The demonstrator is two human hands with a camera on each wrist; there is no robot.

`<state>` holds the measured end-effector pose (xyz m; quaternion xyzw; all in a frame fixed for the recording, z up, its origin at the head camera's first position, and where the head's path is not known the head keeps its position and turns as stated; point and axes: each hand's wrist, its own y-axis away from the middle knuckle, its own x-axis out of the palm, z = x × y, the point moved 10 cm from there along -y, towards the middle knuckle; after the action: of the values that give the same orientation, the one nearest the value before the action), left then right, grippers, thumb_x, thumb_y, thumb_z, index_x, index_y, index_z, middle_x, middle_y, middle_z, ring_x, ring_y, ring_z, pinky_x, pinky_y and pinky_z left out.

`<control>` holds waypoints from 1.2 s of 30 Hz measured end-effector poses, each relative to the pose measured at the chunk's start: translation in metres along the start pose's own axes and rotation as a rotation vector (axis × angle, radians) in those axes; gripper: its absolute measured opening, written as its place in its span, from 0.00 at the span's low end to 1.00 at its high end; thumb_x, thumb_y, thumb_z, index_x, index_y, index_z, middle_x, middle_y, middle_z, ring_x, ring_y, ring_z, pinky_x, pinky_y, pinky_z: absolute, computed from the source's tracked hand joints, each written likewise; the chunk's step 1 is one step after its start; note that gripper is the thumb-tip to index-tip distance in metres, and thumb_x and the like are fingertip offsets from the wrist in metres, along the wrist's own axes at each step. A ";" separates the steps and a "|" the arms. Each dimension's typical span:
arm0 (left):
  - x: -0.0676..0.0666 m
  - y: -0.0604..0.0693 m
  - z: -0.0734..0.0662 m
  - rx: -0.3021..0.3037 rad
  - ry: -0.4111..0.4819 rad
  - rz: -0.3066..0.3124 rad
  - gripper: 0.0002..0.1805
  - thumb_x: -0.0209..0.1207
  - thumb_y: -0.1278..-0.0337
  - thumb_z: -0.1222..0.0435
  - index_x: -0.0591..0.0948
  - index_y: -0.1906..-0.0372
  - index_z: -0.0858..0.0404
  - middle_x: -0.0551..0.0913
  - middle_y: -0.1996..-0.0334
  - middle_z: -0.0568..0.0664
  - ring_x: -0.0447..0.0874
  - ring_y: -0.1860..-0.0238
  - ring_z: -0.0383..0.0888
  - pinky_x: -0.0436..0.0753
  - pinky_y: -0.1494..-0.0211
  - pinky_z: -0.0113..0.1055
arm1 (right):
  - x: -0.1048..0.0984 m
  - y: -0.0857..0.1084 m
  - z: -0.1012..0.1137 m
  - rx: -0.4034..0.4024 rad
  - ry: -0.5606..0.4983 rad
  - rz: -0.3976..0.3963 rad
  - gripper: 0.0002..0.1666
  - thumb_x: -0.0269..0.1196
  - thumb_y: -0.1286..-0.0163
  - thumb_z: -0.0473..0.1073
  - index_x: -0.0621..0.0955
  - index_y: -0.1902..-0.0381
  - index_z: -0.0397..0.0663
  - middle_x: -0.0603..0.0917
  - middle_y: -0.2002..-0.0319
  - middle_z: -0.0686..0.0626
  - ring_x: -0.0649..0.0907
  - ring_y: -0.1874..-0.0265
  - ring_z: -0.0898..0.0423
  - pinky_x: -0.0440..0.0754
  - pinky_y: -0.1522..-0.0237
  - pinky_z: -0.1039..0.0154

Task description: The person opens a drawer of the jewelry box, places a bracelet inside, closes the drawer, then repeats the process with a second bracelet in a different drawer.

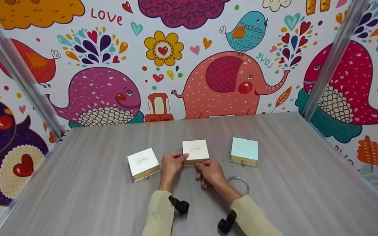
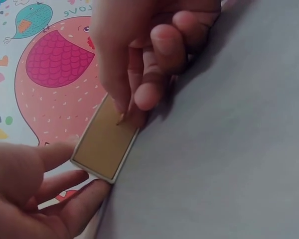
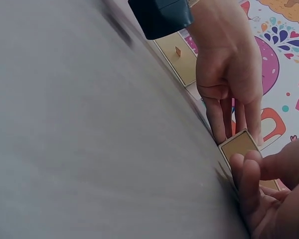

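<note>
A small white drawer box point(image 1: 195, 149) with gold sides sits in the middle of the table. My left hand point(image 1: 172, 164) grips its left side, thumb at the upper edge and fingers along the side. At the box's front, my right hand point(image 1: 212, 172) pinches the small pull tab point(image 2: 121, 119) between thumb and finger; its other fingers are curled below. The gold drawer front point(image 2: 99, 144) looks flush with the white frame in the left wrist view. The right fingers cover part of that front in the right wrist view.
A second white box point(image 1: 144, 161) stands to the left, slightly turned. To the right is a mint-green box point(image 1: 244, 149) with a gold front and tab. A grey ring point(image 1: 248, 186) lies beside my right wrist. Printed walls point(image 1: 162, 82) bound the table point(image 1: 87, 183).
</note>
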<state>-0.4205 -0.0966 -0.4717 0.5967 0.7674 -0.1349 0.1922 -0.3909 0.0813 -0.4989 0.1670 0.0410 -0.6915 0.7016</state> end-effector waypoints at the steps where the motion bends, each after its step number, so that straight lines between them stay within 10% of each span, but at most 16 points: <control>1: 0.000 0.000 0.000 -0.006 0.008 0.002 0.17 0.69 0.44 0.56 0.90 0.57 0.65 0.91 0.62 0.55 0.83 0.65 0.43 0.80 0.62 0.33 | 0.000 0.000 0.000 0.003 -0.003 0.005 0.15 0.59 0.26 0.45 0.83 0.57 0.37 0.83 0.82 0.52 0.74 0.91 0.62 0.76 0.87 0.69; 17: -0.015 0.009 -0.017 -0.002 0.159 0.003 0.11 0.68 0.44 0.62 0.90 0.61 0.66 0.90 0.69 0.53 0.81 0.75 0.40 0.77 0.76 0.27 | -0.025 0.015 0.015 0.006 0.090 0.079 0.13 0.61 0.27 0.45 0.85 0.59 0.40 0.81 0.75 0.50 0.79 0.80 0.59 0.81 0.78 0.68; 36: 0.042 0.039 -0.063 0.139 0.109 0.191 0.09 0.63 0.39 0.62 0.89 0.66 0.65 0.79 0.79 0.45 0.71 0.84 0.36 0.73 0.84 0.25 | -0.159 0.028 0.034 -0.255 0.178 -0.439 0.13 0.61 0.28 0.44 0.87 0.57 0.42 0.83 0.63 0.45 0.74 0.68 0.59 0.71 0.69 0.70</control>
<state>-0.4004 -0.0236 -0.4341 0.6852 0.7053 -0.1362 0.1204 -0.3758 0.2229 -0.4166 0.1244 0.2247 -0.7990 0.5438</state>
